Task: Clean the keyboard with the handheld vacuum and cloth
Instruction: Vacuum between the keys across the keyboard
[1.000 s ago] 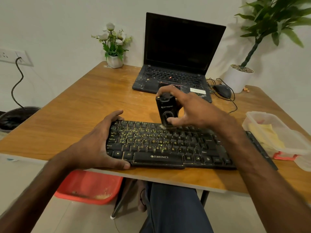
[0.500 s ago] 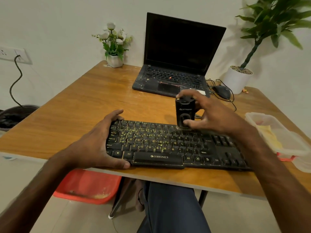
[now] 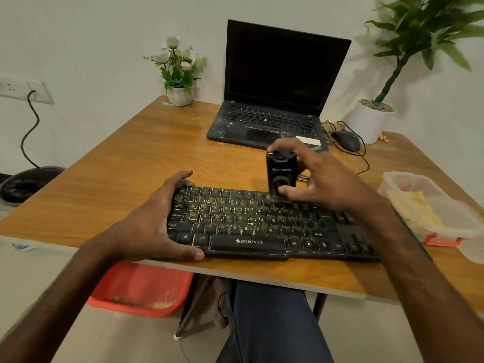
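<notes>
You are vacuuming the far key row: your right hand (image 3: 324,179) is gripping the vacuum (image 3: 281,176) upright there, your left hand (image 3: 154,221) is clasping the keyboard (image 3: 262,221) at its left end. Next, I think, the nearer rows are needing slow passes.

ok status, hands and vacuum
Left hand grips left end of keyboard. Right hand holds handheld vacuum upright, nozzle on top key rows. Cloth in plastic container at right; nothing blocks the keys.
</notes>
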Available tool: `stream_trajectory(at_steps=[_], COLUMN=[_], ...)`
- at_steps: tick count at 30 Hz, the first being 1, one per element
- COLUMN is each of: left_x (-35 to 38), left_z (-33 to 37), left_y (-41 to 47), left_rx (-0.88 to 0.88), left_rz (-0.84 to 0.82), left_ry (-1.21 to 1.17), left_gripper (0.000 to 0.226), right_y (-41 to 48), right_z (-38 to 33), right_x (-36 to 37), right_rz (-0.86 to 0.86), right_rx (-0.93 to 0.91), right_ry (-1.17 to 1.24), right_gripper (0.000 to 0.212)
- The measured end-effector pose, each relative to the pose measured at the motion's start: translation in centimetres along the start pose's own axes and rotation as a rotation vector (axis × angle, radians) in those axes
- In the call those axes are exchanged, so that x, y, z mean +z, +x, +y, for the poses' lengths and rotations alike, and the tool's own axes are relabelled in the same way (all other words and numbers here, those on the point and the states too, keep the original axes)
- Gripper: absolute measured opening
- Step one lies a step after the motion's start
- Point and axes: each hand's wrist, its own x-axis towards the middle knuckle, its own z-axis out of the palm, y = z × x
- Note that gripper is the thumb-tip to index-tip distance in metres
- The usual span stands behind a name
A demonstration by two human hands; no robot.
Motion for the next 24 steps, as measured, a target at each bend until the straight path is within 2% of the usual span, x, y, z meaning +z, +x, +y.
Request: stream_trajectory(at_steps=[2, 5, 10, 19, 24], left_x=[0.0, 0.1, 0.0, 0.0, -0.1], left_z=[-0.1, -0.1, -0.3, -0.5, -0.4], left_y=[0.0, 0.0, 0.1, 0.2, 0.2], left_rx=[0.004, 0.011, -0.007, -0.003, -0.012], left_rz=[0.002, 0.008, 0.009, 0.024, 0.023], left_ry=[0.008, 0.013, 0.021, 0.045, 0.048], left_gripper=[0.144, 0.144, 0.145, 0.146, 0.147], right_y=[-1.2, -2.4, -3.6, -3.9, -4.0], right_z=[0.5, -0.4, -3.1, -4.9, -4.3], right_x=[-0.6, -0.1, 1.4, 3.3, 1.5], right_rz=[0.023, 0.092, 0.12, 0.079, -0.01], right_rx=[0.031, 0.02, -0.079, -0.177, -0.163], right_ry=[0.037, 0.226, 0.425, 0.32, 0.095], right_gripper=[0.075, 0.074, 0.071, 0.065, 0.065])
